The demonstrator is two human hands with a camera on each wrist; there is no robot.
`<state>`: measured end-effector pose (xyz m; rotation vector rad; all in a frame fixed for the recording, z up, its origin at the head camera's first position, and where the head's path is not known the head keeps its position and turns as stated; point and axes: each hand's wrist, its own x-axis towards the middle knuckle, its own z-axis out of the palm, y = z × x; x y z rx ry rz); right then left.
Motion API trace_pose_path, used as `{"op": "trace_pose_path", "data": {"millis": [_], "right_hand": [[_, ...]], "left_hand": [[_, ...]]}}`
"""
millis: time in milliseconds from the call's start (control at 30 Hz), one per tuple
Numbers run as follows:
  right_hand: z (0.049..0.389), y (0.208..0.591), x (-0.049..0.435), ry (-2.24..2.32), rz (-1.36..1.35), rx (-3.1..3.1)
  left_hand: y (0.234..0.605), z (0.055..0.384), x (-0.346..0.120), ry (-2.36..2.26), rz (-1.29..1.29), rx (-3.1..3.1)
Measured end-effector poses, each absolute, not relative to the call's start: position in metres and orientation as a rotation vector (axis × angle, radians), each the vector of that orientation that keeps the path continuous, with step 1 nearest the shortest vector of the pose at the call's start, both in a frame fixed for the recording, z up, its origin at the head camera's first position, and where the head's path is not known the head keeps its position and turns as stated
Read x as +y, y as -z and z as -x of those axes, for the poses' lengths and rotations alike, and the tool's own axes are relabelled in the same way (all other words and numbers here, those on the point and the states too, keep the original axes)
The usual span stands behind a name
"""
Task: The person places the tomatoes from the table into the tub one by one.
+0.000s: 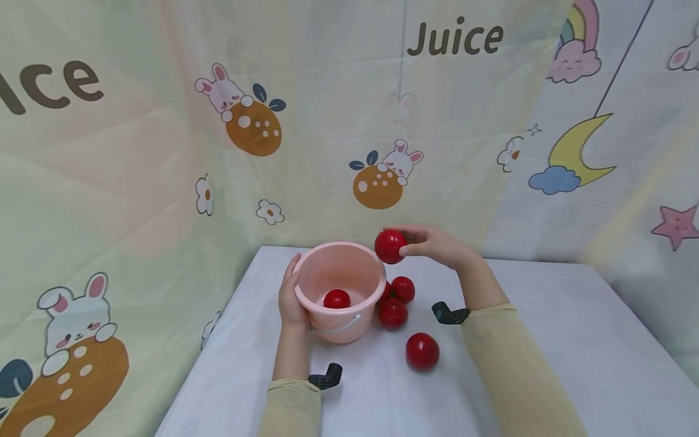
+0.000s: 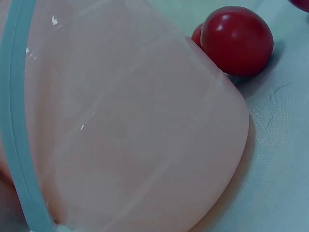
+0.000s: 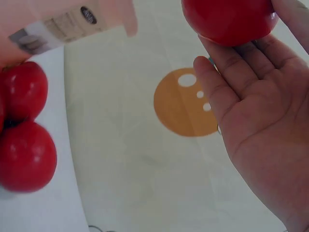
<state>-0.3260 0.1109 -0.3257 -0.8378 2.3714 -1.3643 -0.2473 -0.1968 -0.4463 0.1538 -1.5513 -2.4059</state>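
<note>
A pink bucket (image 1: 341, 267) stands tilted slightly toward me on the white table, with one red tomato (image 1: 337, 298) inside. My left hand (image 1: 293, 300) holds the bucket's left side, its fingers along the wall near the rim; in the left wrist view the bucket's wall (image 2: 130, 121) fills most of the picture. Above the right rim, my right hand (image 1: 431, 243) pinches another tomato (image 1: 390, 246) between thumb and fingers. The right wrist view shows this held tomato (image 3: 229, 19) at the fingertips, clear of the palm.
A few tomatoes (image 1: 393, 314) cluster against the bucket's right side. A single tomato (image 1: 422, 351) lies closer to me on the table (image 1: 377, 394). A printed cloth (image 1: 327, 121) hangs behind the table's far edge. The bucket's white handle (image 1: 343, 326) hangs at its front.
</note>
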Motion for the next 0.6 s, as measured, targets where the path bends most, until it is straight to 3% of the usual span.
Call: {"op": "trace_pose_path", "data": {"millis": [600], "right_hand": [[0.348,0.300,0.037,1.024,0.906,2.231]], "left_hand": [[0.445,0.247,-0.196,2.407,-0.188,-1.556]]}}
